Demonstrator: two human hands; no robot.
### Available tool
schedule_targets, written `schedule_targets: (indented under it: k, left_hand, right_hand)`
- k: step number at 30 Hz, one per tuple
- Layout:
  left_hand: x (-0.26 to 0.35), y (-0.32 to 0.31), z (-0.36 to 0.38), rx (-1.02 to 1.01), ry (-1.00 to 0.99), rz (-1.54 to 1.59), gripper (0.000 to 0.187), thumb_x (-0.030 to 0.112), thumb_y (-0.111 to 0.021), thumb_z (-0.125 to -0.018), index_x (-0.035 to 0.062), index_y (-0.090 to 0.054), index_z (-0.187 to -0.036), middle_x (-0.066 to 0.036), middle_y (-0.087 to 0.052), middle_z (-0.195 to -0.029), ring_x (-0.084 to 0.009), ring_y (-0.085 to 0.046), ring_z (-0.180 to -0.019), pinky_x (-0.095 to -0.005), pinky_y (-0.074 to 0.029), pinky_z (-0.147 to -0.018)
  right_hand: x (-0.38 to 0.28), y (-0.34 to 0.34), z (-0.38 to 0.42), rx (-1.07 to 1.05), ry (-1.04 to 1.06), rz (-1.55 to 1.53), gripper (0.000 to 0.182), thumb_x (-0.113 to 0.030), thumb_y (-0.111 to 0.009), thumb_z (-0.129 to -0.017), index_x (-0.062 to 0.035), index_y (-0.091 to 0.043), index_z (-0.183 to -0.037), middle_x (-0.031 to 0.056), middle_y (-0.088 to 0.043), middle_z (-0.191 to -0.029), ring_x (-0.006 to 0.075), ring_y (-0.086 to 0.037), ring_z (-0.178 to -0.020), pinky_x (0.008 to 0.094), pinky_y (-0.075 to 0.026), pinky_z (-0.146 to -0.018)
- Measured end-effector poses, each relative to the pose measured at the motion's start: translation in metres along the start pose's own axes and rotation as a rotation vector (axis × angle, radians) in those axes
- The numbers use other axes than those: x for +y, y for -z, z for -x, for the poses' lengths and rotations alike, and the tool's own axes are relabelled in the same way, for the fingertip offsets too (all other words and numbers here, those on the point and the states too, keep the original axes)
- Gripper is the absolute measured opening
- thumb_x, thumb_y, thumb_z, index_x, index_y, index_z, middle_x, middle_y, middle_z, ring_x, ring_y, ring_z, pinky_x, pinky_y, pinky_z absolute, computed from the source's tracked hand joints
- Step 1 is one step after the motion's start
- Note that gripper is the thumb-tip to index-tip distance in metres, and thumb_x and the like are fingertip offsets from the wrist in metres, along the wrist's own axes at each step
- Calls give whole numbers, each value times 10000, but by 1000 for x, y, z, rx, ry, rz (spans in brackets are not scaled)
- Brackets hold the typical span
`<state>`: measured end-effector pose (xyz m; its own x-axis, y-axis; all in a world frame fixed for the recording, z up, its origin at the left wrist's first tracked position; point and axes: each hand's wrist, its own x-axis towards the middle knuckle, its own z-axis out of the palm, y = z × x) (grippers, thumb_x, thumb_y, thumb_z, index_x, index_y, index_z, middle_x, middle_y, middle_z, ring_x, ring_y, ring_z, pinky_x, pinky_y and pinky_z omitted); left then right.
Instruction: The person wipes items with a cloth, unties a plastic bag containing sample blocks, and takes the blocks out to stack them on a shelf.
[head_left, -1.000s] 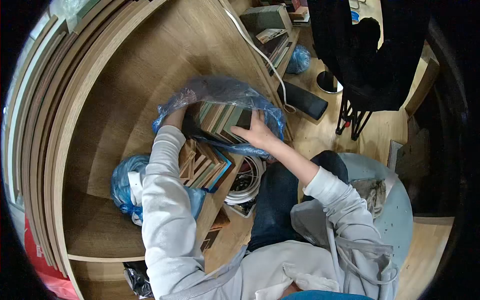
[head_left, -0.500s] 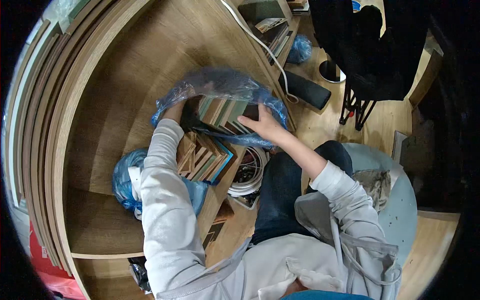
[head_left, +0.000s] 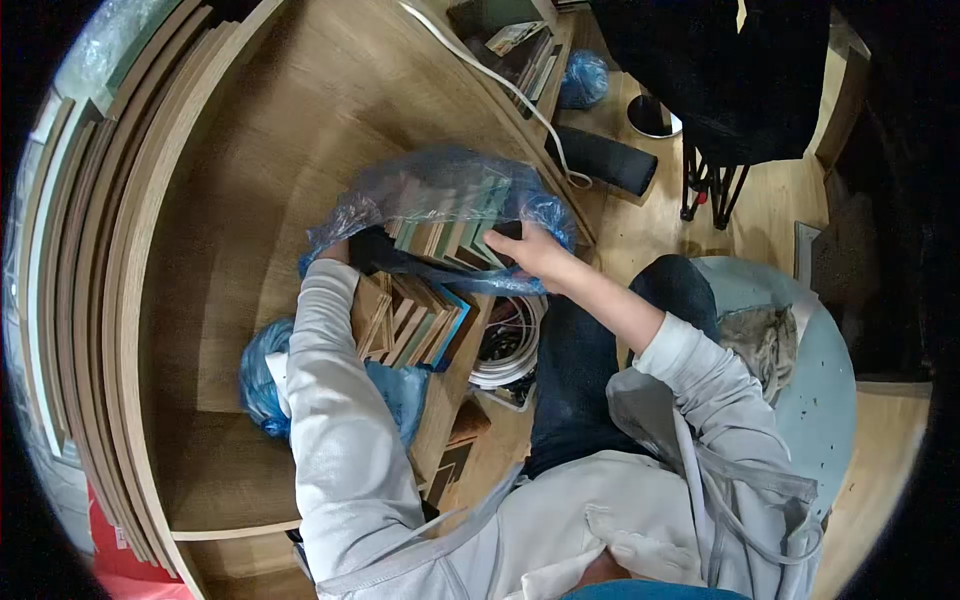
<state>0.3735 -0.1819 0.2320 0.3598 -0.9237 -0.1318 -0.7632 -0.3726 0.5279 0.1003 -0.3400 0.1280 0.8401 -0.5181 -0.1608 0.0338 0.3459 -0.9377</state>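
A translucent blue plastic bag lies spread over a row of thin, flat pieces with beige and green edges, perhaps boards or books. My left hand reaches into the bag's left side; its fingers are hidden. At the right end of the row is my right hand, inside the bag's mouth with the thumb stretched out and apart from the fingers. Film partly covers those fingers. Nearer me, outside the bag, stands a second group of thin boards, the rightmost one blue-edged.
Another blue bag sits left of my left sleeve. Coiled white cable lies beside my knee. A black cylinder, a white cord and a dark folding stand are farther off. Curved wooden panels line the left.
The bag's far side now lies lower over the flat pieces, covering more of them. Both hands stay near the bag's two sides. The whole view has shifted slightly.
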Motion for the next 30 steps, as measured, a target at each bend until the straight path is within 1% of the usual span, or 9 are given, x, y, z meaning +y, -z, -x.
schedule_targets:
  k: [1, 5, 8, 11, 15, 20, 24, 27, 30]
  left_hand:
    - [28, 2, -95, -8, -10, 9, 453, 315, -492, -894, 1, -483, -1220, -115, -499, -1235, -207, -471, -1118, -312, -362, -961]
    - [14, 7, -76, -24, -2, 86, 456, 312, -495, -894, -1, -479, -1226, -114, -497, -1236, -202, -468, -1118, -306, -359, -963]
    - [12, 7, -84, -28, 18, 145, 458, 310, -497, -895, -2, -476, -1230, -112, -496, -1236, -198, -467, -1118, -301, -357, -965]
    - [6, 12, -71, -29, 21, 185, 461, 307, -499, -895, -4, -473, -1234, -111, -495, -1236, -194, -465, -1118, -297, -355, -966]
    - [126, -14, -15, 162, -33, 239, 461, 279, -494, -908, -32, -445, -1244, -141, -484, -1249, -194, -474, -1119, -285, -363, -959]
    - [80, 3, -17, 90, -104, 130, 422, 258, -461, -918, 20, -447, -1267, -131, -452, -1296, -226, -438, -1167, -295, -320, -995]
    - [64, -1, -11, 188, 123, 829, 409, 235, -451, -924, 16, -437, -1270, -137, -449, -1297, -233, -417, -1192, -290, -288, -1020]
    - [22, 7, -32, 243, -34, -458, 402, 232, -442, -929, 7, -441, -1262, -131, -468, -1274, -233, -416, -1187, -297, -290, -1021]
    - [-8, 11, -50, 247, 0, -384, 409, 241, -443, -922, 11, -440, -1261, -144, -472, -1271, -250, -436, -1172, -316, -305, -1012]
  right_hand:
    - [-1, 4, 0, 10, 7, -8, 500, -327, -620, -826, -20, -443, -1179, 91, -525, -1134, 206, -502, -1018, 358, -443, -800]
    - [7, 15, 8, -151, -56, -278, 659, -359, -612, -821, 30, -321, -1265, 155, -519, -1145, 277, -541, -973, 404, -464, -816]
    - [9, 13, 13, -188, -47, -397, 480, -287, -602, -840, -56, -416, -1217, 88, -513, -1154, 193, -516, -1013, 391, -485, -756]
    - [14, 2, 8, -72, -60, -412, 488, -267, -596, -843, -47, -402, -1233, 95, -502, -1173, 203, -511, -1034, 401, -493, -769]
    - [9, -6, 15, 41, -60, -430, 494, -237, -584, -846, -37, -383, -1250, 114, -475, -1208, 219, -509, -1056, 411, -503, -792]
    - [45, -2, -11, -79, -10, -642, 541, -219, -568, -850, -31, -310, -1286, 145, -417, -1257, 237, -476, -1110, 431, -511, -824]
    - [31, -7, 2, -59, 57, -658, 531, -206, -556, -852, -39, -305, -1289, 158, -369, -1291, 234, -433, -1155, 433, -522, -813]
    - [22, -15, 1, -15, 22, -591, 574, -236, -565, -843, -34, -279, -1298, 160, -346, -1305, 243, -397, -1185, 456, -517, -802]
    - [8, -13, -3, 8, -3, -489, 653, -283, -583, -825, -29, -234, -1315, 164, -320, -1323, 258, -370, -1208, 477, -509, -795]
